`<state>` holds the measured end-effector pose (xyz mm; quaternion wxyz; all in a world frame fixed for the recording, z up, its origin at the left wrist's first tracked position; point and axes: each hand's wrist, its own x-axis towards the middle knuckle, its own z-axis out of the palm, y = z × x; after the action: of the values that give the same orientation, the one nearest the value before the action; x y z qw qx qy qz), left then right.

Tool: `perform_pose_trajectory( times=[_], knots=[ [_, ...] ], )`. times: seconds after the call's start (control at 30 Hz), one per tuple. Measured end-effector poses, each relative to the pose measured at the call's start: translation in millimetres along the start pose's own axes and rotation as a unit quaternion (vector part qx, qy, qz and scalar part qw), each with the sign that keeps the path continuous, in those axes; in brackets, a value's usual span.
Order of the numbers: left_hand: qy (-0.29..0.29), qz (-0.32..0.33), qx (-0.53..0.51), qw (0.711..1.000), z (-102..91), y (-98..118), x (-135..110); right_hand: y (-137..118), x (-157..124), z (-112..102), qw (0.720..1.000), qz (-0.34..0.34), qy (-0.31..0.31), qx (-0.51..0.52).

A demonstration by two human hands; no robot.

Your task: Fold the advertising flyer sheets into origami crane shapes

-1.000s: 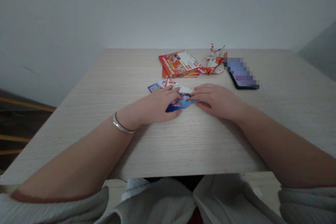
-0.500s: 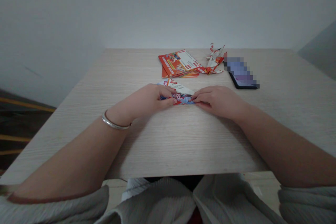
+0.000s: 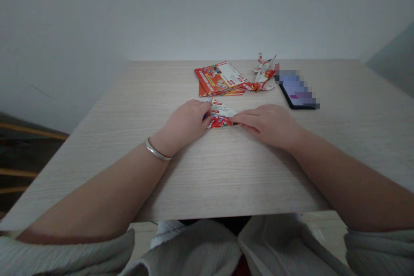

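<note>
A folded sheet of printed paper (image 3: 223, 114), white with text at the back and red along its near edge, lies on the table between my hands. My left hand (image 3: 189, 120), with a silver bangle at the wrist, grips the paper's left end between thumb and fingers. At its right end my right hand (image 3: 263, 123) has its fingers pressed together on the paper, the thumb tucked under at the near edge. The fingertips of both hands partly cover the sheet.
Behind the sheet lies a stack of red and orange printed leaflets (image 3: 220, 78). Touching its right side are folded paper figures (image 3: 265, 73) of similar print. A phone (image 3: 297, 90) lies farther right. The pale wooden table (image 3: 226, 172) meets a wall (image 3: 207, 13) at the back.
My left hand has shifted right and turned over the paper's left end. The near strip now shows red where blue showed before. My right hand has barely moved.
</note>
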<state>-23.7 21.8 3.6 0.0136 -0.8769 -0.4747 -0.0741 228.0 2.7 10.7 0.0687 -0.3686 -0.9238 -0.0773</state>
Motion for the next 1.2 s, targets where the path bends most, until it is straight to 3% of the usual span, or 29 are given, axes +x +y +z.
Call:
perform_pose_trajectory(
  times=[0.3, 0.77, 0.9, 1.07, 1.2],
  knots=[
    [0.015, -0.021, 0.019, 0.999, 3.6, -1, 1, 1, 7, 12, 0.998, -0.052, 0.009, 0.021],
    [0.025, -0.057, 0.007, 0.998, 6.5, -5, 1, 8, 10, 24, 0.997, -0.068, 0.009, 0.029],
    [0.036, -0.018, 0.002, 0.999, 2.5, -1, 0, 5, 11, 25, 0.998, -0.055, 0.024, 0.031],
    [0.000, 0.012, 0.034, 0.999, -7.4, 8, -5, 6, 11, 25, 0.997, -0.058, 0.032, 0.030],
    [-0.042, 0.081, 0.046, 0.995, -11.7, 13, -10, 8, 13, 24, 0.998, -0.055, 0.025, 0.034]
  ],
)
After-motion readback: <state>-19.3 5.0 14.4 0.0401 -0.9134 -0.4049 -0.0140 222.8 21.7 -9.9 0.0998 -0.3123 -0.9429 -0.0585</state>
